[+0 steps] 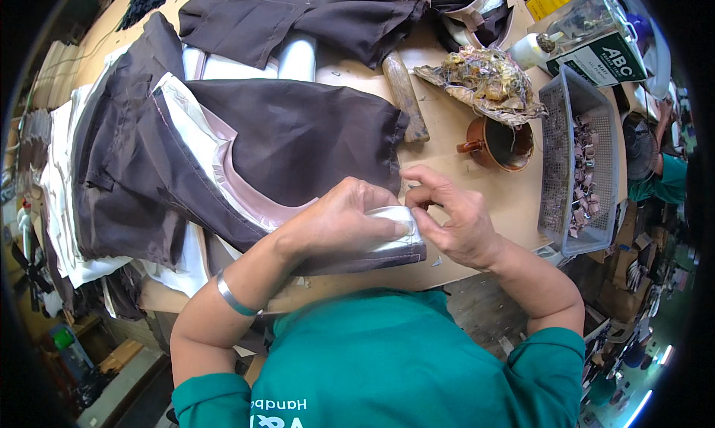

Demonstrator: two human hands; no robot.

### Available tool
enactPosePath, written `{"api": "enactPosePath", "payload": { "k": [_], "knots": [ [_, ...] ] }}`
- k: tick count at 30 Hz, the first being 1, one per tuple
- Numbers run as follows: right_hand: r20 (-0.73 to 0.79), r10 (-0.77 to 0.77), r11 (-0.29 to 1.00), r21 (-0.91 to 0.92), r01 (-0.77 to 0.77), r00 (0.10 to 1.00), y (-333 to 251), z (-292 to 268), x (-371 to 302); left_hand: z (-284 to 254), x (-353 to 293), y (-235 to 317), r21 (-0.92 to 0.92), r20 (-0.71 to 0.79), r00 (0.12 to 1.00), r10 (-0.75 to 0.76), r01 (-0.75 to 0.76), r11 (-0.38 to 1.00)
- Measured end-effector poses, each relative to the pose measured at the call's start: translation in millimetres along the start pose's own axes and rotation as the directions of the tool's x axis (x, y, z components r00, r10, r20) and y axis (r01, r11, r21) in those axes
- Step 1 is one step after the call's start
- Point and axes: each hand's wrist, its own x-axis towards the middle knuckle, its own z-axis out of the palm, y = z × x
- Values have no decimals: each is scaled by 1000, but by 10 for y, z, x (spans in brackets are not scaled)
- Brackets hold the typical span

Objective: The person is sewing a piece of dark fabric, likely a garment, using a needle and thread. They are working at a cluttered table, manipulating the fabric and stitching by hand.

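Dark brown cloth point(313, 122) spreads out beyond and to the left of the fingers, and the end nearest the person, faced with a white layer point(387, 213), lies right under both hands. The left hand point(346, 216) grips that white end, thumb pressed on top and the other fingers mostly hidden behind it. The right hand point(450, 216) has its thumb and forefinger brought together at the far corner of the white layer, its other fingers curled; whether a thread or only the edge sits in that pinch is too small to tell. The step in hand looks like fine fingertip work on this corner, picking at or neatening it, and the next move seems to call for a firm left hold, so the layers don't slip, with a small, careful pull from the right. A stitched dark border point(372, 261) runs just below the left fingers, toward the person. Past the right fingertips, farther up the table point(514, 204), are a wooden stick point(406, 96), a brown mug point(484, 151) and a heap of tangled thread point(491, 78); a grey basket point(590, 243) stands well to their right.
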Motion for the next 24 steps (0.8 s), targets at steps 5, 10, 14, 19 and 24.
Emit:
{"api": "enactPosePath", "payload": {
  "k": [5,10,14,19,24],
  "knots": [
    [-137,-148,987,-83,138,979,-54,-179,-7,-39,0,65,94,-19,997,-70,71,993],
    [39,-267,957,-110,270,963,-165,-205,-12,-29,42,-43,59,-22,1000,2,0,998],
    [158,-421,864,-230,448,893,-145,-216,33,-19,36,70,48,-2,996,-91,91,995],
    [300,-550,737,-263,622,779,-199,-229,95,-42,46,-50,-95,73,994,-82,89,992],
    [122,-467,862,-160,481,876,-67,-146,113,-37,31,15,-36,20,999,-39,40,999]
  ]
}}
